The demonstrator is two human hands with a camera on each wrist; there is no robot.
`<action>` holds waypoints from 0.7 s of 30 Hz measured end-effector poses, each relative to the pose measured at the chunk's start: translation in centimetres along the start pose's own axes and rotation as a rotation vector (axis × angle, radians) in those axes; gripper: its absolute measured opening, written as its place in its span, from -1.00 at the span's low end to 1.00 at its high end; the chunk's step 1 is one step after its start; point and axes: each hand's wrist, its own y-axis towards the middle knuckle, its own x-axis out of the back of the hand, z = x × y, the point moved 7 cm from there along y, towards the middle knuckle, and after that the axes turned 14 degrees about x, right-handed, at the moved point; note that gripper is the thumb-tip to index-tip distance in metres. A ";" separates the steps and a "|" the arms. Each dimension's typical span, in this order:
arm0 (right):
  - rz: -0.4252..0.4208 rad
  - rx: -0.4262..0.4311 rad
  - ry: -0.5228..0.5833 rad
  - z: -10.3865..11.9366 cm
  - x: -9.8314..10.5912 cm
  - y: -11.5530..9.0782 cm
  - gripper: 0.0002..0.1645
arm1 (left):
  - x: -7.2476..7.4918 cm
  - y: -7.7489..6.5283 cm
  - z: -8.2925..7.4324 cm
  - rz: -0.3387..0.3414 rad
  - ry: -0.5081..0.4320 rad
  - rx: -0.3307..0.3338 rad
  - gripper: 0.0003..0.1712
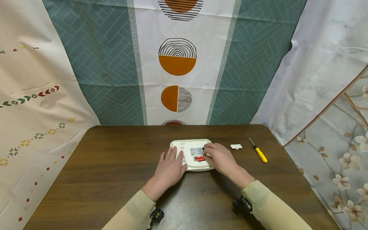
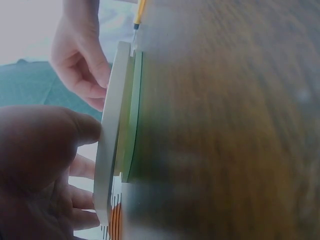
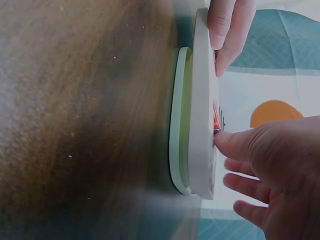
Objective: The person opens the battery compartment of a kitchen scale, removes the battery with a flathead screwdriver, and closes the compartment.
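As the red battery point(image 1: 199, 158) lies at about four o'clock from the centre of the white device point(image 1: 192, 164), I read its long axis as running roughly from nine to three. Of the two hands, the right hand point(image 1: 221, 158) is nearer, at the battery's three o'clock; its thumb meets that end, and I judge that any coming move turns on this contact. Whether its fingers pinch the battery or merely press there, I cannot tell from here. The left hand point(image 1: 169, 167) sits between eight and nine, straight fingers spread over the device's left end, thumb by the near edge. Farther out on the desk point(image 1: 120, 179), just before three, I see a small white cover point(image 1: 236, 146); past it, a yellow screwdriver point(image 1: 260, 154) points to eleven.
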 end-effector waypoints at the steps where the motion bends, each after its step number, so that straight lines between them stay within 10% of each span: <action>1: -0.001 0.006 -0.006 0.0 0.0 0.1 -0.85 | 0.0 0.0 0.0 0.001 0.000 0.000 -0.28; 21: 0.078 0.112 -0.081 0.3 -0.1 0.9 -0.87 | -0.2 0.0 0.2 0.011 0.004 0.004 -0.28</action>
